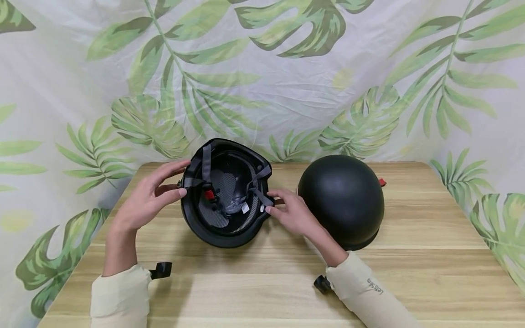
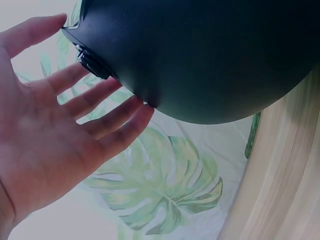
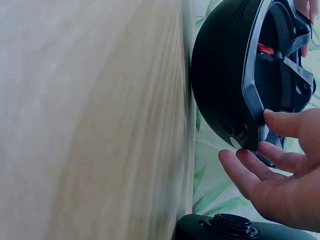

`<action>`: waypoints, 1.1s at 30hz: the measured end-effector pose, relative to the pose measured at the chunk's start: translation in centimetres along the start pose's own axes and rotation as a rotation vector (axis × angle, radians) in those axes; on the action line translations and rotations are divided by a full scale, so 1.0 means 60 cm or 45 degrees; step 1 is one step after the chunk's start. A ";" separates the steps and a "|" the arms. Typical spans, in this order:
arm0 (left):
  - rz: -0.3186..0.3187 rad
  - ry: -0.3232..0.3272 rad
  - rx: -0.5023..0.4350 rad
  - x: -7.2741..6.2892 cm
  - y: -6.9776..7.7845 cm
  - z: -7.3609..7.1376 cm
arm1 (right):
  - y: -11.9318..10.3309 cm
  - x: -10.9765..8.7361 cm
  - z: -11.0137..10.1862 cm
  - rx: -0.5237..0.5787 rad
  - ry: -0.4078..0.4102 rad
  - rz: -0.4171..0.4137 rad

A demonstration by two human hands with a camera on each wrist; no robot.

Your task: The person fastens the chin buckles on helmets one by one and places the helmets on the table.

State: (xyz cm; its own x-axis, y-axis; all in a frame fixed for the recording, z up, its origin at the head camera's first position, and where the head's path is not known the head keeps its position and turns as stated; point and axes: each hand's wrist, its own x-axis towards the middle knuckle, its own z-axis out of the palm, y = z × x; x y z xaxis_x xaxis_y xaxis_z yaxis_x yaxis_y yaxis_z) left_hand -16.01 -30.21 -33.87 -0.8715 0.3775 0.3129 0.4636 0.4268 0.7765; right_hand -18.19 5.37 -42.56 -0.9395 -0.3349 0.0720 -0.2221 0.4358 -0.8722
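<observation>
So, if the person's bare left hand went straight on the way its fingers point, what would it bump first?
Most likely the smooth black rounded helmet with its open side facing the head camera. The left hand seems to touch it now, though exact contact depth is hard to judge.

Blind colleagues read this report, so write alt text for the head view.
A person's left hand and right hand hold a black helmet, its strapped inside facing the camera, at a wooden table. A second helmet sits dome-up to the right, before a leaf-print cloth.
</observation>
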 end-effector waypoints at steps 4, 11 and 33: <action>0.031 -0.069 -0.055 -0.002 -0.003 -0.003 | -0.002 -0.001 0.002 -0.048 0.027 0.014; -0.015 -0.062 -0.021 0.000 -0.007 0.002 | 0.001 -0.003 0.002 -0.146 0.164 -0.062; 0.044 0.243 0.173 0.031 0.019 0.057 | 0.004 -0.003 0.005 -0.174 -0.032 0.075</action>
State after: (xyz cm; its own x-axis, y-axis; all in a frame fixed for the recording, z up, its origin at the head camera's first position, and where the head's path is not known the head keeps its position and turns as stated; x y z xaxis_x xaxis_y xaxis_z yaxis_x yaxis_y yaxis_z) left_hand -16.55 -26.20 -34.31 -0.8633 0.2372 0.4456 0.4995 0.5279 0.6868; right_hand -18.00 5.30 -42.93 -0.9457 -0.3250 0.0089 -0.2015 0.5645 -0.8005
